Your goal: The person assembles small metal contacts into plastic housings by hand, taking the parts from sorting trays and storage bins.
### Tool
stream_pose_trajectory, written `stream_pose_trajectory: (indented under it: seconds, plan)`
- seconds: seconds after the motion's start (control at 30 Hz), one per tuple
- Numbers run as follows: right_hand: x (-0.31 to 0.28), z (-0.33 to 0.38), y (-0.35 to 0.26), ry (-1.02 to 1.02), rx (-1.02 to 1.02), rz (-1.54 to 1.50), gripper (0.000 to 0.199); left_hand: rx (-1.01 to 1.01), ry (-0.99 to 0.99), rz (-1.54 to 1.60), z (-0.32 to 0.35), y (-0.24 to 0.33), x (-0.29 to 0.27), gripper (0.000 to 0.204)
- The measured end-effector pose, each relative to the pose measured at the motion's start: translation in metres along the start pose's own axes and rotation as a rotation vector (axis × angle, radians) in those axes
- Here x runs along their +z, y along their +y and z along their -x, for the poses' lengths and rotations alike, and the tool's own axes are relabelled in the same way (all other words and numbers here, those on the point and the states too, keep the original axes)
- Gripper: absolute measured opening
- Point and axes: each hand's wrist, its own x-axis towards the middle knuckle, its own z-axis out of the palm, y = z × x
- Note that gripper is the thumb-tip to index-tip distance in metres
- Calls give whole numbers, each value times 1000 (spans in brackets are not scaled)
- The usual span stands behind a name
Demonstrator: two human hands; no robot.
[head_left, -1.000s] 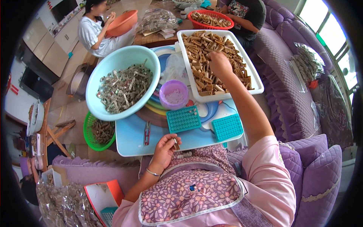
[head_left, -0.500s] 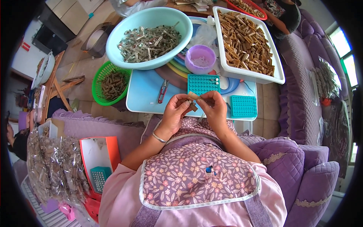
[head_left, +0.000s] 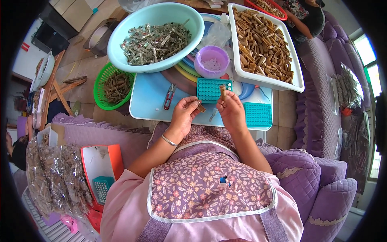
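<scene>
Both hands work w/ small brown sticks over the near edge of the blue table (head_left: 149,101). Left hand (head_left: 183,115) is closed on a short brown stick (head_left: 200,107), pinched at fingertips, just left of the teal grid (head_left: 213,89). Right hand (head_left: 230,109) is closed on another stick (head_left: 222,92), held upright, its tip overlapping the grid's right end; a thin silvery bit (head_left: 213,116) hangs betw. the hands, can't tell which hand has it.

Progress, judged: early-to-mid. White tray (head_left: 298,82), right of the grid, is packed w/ brown sticks, so lots of stock left. Grid's holes look mostly empty; too small to be sure. 2nd teal grid (head_left: 258,115) sits right of the first, also looks unfilled. Big mint bowl (head_left: 121,60), up-left of the grid, is heaped w/ silvery pieces. Purple cup (head_left: 211,64) just above the grid holds a few pale bits. Green basket (head_left: 102,94), left of table, has brown pieces, perhaps done ones, can't tell. Red snips (head_left: 169,97) lie idle left of the grid.
</scene>
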Motion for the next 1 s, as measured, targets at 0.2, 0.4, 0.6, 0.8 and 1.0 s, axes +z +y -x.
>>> stream_pose_trajectory:
  seconds: [0.2, 0.4, 0.6, 0.8, 1.0]
  plan:
    - [-1, 8, -25, -89, 171, -36, 14, -9, -73, -37, 5, 6, -2, 16]
    - [25, 23, -4, -193, -399, 1172, 11, 24, -224, -200, 17, 9, -1, 20]
    - [29, 28, -10, -437, -823, 1562, 23, 16, -316, -226, 29, 11, -2, 25]
    - [26, 36, -1, -319, -804, 1537, 13, -46, -337, -96, 36, 15, 1, 26]
    - [17, 40, 11, -138, -624, 1267, 11, -73, -336, -162, 37, 13, 1, 26]
